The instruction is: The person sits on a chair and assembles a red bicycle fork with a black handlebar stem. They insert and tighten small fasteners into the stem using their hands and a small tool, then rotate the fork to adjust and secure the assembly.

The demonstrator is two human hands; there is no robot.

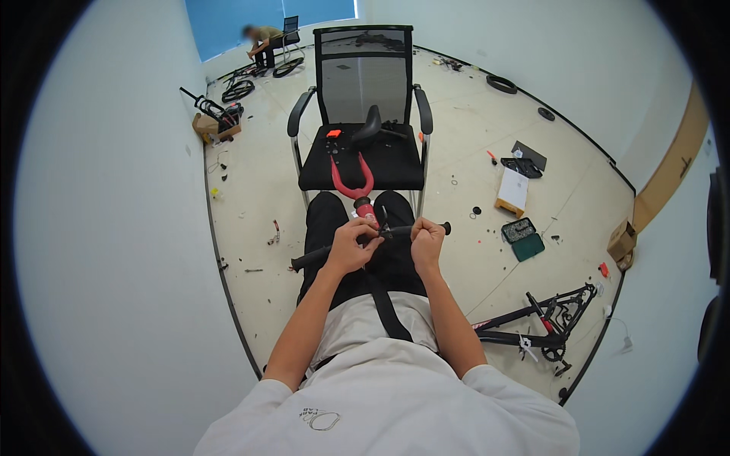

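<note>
Cataloguer: Item one: handlebar (401, 231), black, slim. Location?

Checker: Near side of the mesh-backed chair (395, 172), aslant across the seated person's thighs; left end farther from the chair than the right.

Cataloguer: Hands?

Checker: Left hand (353, 247): fingers bent, tips gathered at mid-bar; whether they pinched a part, could not be told. Right hand (427, 242): closed to a fist over the bar, short of its right end; whether it clasped the bar or something small, likewise unclear.

Cataloguer: Handling?

Checker: Judged light for its length and stiff, no bend expected. End sleeves probably rubbery, good against slipping; bare middle likely smoother and apt to roll. Soundest hold: one end sleeve, fingertips free for the middle.

Cataloguer: Item two: fork (365, 190), red, two-legged.

Checker: Between handlebar and chair, legs toward the chair and overlapping its seat in view; contact unconfirmed. Join to the bar hidden by fingers. Judged rigid, heavier than the bar; best taken at the crown where the legs met.

Cataloguer: Adjacent?

Checker: Saddle (369, 129), black, on the chair's seat.
</note>
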